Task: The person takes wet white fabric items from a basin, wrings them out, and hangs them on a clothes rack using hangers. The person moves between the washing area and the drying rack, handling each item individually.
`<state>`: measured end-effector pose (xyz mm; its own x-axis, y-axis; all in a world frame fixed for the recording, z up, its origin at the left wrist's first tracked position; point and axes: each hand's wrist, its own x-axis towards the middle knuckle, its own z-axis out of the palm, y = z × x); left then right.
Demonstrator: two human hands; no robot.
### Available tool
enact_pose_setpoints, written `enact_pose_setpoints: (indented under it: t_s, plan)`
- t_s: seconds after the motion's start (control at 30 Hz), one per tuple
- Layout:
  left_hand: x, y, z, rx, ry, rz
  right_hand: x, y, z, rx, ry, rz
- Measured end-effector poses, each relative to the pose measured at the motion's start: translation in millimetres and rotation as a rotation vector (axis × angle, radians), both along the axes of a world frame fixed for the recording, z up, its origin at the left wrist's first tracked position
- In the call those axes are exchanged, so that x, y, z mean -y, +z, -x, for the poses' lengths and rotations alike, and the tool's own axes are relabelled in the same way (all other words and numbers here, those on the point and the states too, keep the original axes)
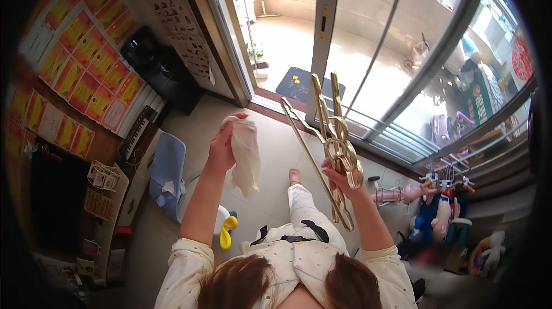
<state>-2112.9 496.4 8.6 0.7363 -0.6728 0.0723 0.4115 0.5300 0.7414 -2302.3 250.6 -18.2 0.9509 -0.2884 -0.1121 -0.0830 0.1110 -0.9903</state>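
My left hand (223, 147) grips a crumpled whitish cloth (246, 153), which hangs down from the fingers. In my right hand (343, 179) is a bunch of gold-coloured metal clothes hangers (340, 145), their bars pointing several ways and their hooks clustered together. My right fingers wrap around the hangers' lower part and are partly hidden by them. The two hands are apart, held out ahead of my body over the tiled floor (271, 136).
A sliding glass door (321, 41) stands partly open onto a bright balcony with a dark mat (297, 85). At left are a blue chair (168, 171) and a keyboard (138, 130). To the right stand a pink child's bicycle (405, 194) and toys. A yellow object (227, 231) lies low at left.
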Motion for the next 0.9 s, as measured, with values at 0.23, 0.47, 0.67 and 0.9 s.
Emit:
enact_pose_setpoints:
  t_s: [0.23, 0.47, 0.67, 0.9]
  plan:
    - [36, 34, -135, 0.166, -0.158, -0.119, 0, 31, -243, 0.096, 0.38, -0.128]
    - [22, 62, -269, 0.701, 0.116, -0.779, 54, 35, -423, -0.005, 0.271, -0.01]
    - [-3, -18, -412, 0.96, 0.424, -1.269, 131, 52, -562, 0.135, 0.144, -0.007]
    - [61, -101, -606, 0.492, 0.378, -0.757, 156, 81, -704, 0.041, -0.112, -0.013]
